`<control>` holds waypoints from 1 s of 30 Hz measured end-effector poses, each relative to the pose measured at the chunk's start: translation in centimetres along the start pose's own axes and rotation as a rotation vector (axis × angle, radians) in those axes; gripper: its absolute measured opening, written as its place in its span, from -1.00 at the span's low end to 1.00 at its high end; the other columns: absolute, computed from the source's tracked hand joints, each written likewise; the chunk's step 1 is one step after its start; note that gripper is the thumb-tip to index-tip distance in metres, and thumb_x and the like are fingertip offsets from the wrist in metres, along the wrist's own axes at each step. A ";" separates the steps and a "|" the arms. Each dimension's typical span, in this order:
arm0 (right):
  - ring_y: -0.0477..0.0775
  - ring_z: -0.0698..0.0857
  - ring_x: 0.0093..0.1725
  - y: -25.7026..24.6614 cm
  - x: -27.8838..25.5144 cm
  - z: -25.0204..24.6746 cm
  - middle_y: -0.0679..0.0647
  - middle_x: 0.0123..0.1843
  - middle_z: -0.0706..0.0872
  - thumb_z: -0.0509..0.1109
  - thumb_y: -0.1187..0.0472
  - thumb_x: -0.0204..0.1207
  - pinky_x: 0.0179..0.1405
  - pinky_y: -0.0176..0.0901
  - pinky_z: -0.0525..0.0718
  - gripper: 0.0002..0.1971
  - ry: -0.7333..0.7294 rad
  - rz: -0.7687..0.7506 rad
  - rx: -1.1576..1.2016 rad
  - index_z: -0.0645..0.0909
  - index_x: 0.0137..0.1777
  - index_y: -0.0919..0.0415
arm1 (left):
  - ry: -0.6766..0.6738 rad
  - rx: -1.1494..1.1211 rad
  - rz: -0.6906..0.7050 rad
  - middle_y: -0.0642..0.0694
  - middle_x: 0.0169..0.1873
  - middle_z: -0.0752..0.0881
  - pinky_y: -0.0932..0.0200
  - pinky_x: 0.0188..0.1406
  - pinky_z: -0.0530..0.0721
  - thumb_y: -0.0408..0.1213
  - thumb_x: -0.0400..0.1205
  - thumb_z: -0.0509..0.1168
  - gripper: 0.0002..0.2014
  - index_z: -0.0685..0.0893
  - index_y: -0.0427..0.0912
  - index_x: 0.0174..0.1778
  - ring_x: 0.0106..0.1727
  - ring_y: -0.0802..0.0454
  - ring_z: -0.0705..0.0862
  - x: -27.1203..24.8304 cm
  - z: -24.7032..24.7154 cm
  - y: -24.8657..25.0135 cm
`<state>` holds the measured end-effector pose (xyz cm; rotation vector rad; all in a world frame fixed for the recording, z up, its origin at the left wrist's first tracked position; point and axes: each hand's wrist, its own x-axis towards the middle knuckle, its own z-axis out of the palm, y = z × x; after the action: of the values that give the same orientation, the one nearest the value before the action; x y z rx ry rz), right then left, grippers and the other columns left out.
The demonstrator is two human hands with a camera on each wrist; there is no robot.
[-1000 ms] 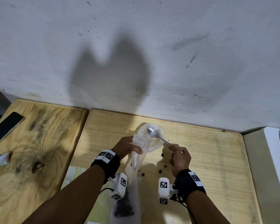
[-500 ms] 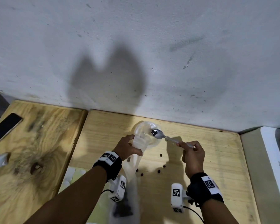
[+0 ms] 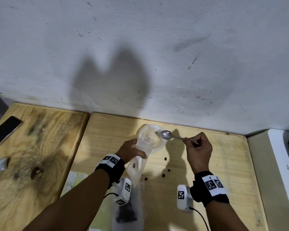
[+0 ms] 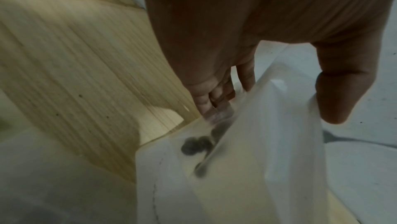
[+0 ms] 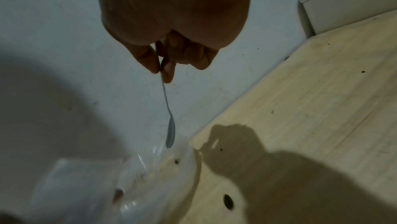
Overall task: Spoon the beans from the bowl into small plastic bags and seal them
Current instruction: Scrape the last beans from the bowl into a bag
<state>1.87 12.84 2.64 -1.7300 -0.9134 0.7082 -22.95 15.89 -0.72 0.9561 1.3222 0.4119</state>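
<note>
A: How do my hands sit?

B: Your left hand (image 3: 131, 151) has thumb and fingers curled round the neck of the bag (image 3: 137, 165), holding it up beside the bowl (image 3: 145, 132). Your right hand (image 3: 198, 148) pinches the spoon (image 3: 166, 135) handle, its scoop over the bowl's rim.

A: Counts?

B: One metal spoon, one clear round bowl, one thin cloudy bag with a few dark beans (image 4: 196, 144) inside. About six lie loose on the pale wooden table (image 3: 223, 164).

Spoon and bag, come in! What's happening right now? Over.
Right hand pinches spoon, empty, over the bowl. Left hand grips plastic bag, few beans inside. Spilled beans on table, none blocking.
</note>
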 end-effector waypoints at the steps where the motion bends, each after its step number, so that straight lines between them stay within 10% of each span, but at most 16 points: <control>1: -0.02 0.50 -0.46 0.3 -0.2 0.5 0.13 -0.45 0.55 0.49 0.47 0.43 -0.36 -0.14 0.54 -0.68 -0.009 -0.011 -0.068 0.41 -0.36 0.22 | -0.006 -0.022 -0.003 -0.08 0.02 0.82 -0.11 0.23 0.69 -0.23 -0.05 0.58 -0.34 0.80 0.04 0.06 0.15 -0.05 0.73 0.1 0.0 0.0; 6: 0.05 0.43 -0.60 1.9 -1.0 2.7 0.00 -0.57 0.51 0.47 0.28 0.49 -0.52 -0.07 0.54 -0.63 -0.208 -0.149 -0.370 0.33 -0.33 -0.04 | -0.019 -0.133 -0.009 -0.12 -0.06 0.82 -0.04 0.05 0.68 -0.34 -0.04 0.55 -0.39 0.81 -0.01 0.00 0.11 -0.16 0.74 0.2 0.2 0.4; 14: 0.14 0.48 -0.50 1.8 -1.1 3.6 0.00 -0.45 0.58 0.43 0.26 0.53 -0.48 -0.17 0.38 -0.77 -0.166 -0.308 -0.571 0.41 -0.24 0.12 | -0.002 -0.243 -0.012 -0.28 -0.15 0.68 -0.08 -0.06 0.44 -0.32 -0.03 0.53 -0.41 0.78 -0.33 -0.02 -0.06 -0.18 0.58 0.4 0.0 0.4; 20: 0.09 0.46 -0.51 2.7 -2.7 4.3 -0.04 -0.42 0.56 0.43 0.30 0.54 -0.51 -0.17 0.43 -0.82 -0.149 -0.310 -0.604 0.50 -0.24 0.15 | -0.039 -0.195 -0.016 -0.11 -0.37 0.65 0.10 -0.23 0.45 -0.31 -0.07 0.51 -0.71 0.80 -0.09 -0.42 -0.18 -0.10 0.55 0.0 0.1 1.2; 30: 0.18 0.54 -0.56 3.6 -2.8 2.6 0.06 -0.52 0.61 0.47 0.29 0.49 -0.47 0.03 0.62 -0.59 -0.145 -0.050 -0.352 0.31 -0.38 -0.05 | 0.039 -0.015 0.018 0.02 -0.18 0.78 0.18 -0.17 0.62 -0.44 0.07 0.51 -0.47 0.76 -0.01 -0.02 -0.05 0.03 0.71 -0.7 -0.5 0.4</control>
<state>-0.86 11.02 -1.54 -1.9720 -1.2362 0.6760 -23.52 15.83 0.05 0.9519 1.3450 0.4553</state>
